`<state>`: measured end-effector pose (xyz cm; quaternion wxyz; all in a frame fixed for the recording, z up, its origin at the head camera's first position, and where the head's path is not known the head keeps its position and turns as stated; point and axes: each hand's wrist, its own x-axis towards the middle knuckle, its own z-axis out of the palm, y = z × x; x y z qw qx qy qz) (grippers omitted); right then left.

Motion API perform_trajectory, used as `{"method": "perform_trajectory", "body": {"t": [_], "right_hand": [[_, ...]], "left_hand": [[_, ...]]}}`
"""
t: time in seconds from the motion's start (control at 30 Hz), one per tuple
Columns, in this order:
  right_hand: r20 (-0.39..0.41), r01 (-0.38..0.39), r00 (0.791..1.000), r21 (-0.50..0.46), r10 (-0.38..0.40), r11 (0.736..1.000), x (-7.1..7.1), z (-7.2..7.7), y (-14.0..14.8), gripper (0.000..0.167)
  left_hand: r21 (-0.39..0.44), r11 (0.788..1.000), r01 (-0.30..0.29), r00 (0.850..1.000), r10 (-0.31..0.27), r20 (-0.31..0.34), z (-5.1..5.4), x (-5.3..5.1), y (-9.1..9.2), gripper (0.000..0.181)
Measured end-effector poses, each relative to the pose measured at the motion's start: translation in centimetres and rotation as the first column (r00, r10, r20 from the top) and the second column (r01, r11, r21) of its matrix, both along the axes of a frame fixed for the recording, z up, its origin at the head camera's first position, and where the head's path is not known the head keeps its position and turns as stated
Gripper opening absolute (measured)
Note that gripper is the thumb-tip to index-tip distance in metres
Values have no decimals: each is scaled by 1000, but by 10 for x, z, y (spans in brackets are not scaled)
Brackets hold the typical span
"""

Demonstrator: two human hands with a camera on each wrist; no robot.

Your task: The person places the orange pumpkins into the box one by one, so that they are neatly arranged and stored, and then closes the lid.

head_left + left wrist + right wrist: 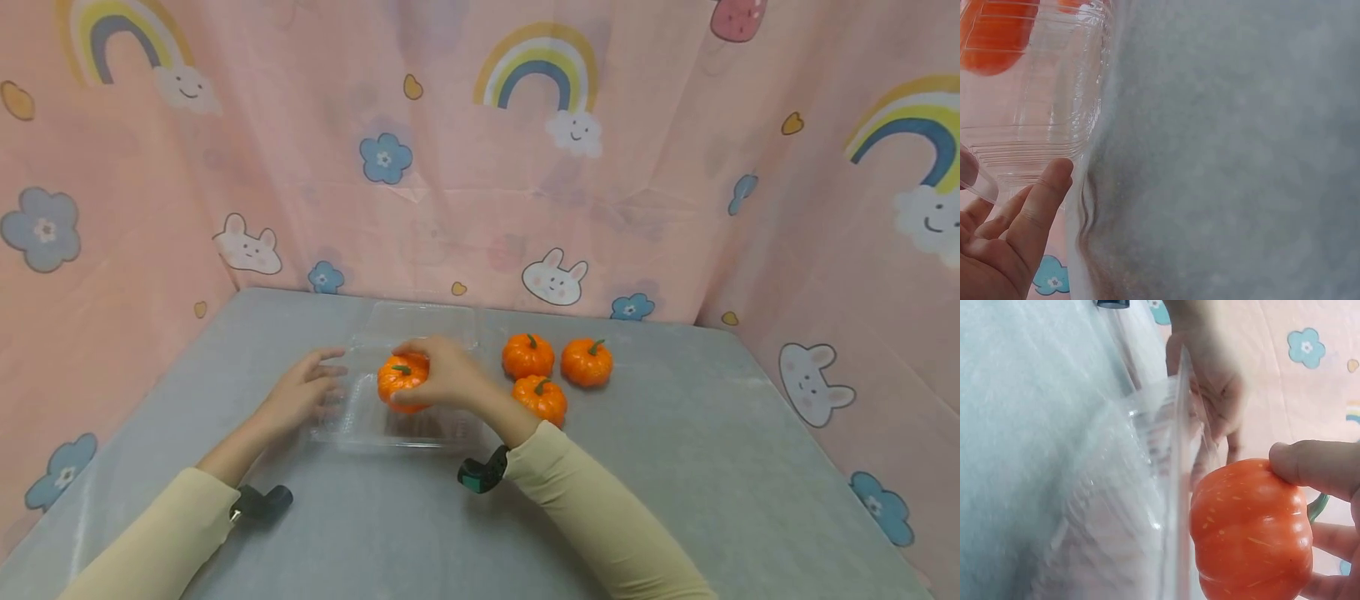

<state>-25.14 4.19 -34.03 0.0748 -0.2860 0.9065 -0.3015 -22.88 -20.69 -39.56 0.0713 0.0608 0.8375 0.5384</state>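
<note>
A small orange pumpkin (397, 382) with a green stem is gripped between the thumb and fingers of my right hand (446, 375). It is over a clear plastic container (360, 425), whose lid part lies folded back behind it. In the right wrist view the pumpkin (1250, 531) is beside the container's rim (1175, 550). My left hand (300, 396) is at the container's left side, fingers nearly straight. In the left wrist view that hand (1010, 237) is close against the ribbed plastic wall (1029, 150); whether it presses there I cannot tell.
Three more orange pumpkins stand right of the container: one at the back left (528, 357), one at the back right (587, 362), and one in front (542, 400), partly behind my right forearm. A pink patterned curtain (450, 208) surrounds the grey table (712, 467).
</note>
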Motion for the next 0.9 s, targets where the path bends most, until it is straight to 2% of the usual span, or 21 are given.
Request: {"method": "perform_trajectory", "body": {"t": [0.2,0.57,0.8,0.9], "right_hand": [[8,8,1000,19,-8,1000,3,-5,-14,59],[-32,-16,999,65,18,998,5,-18,-37,59],[5,-6,1000,66,6,998,9,-24,-49,56],[-3,-6,1000,59,7,998,12,-26,-52,55]], "left_hand": [[16,1000,12,1000,-12,-6,1,0,1,52],[19,1000,24,1000,-24,3,0,2,-1,53],[22,999,28,1000,-28,-5,1,2,0,53],[13,1000,28,999,-28,-17,0,2,-1,53]]}}
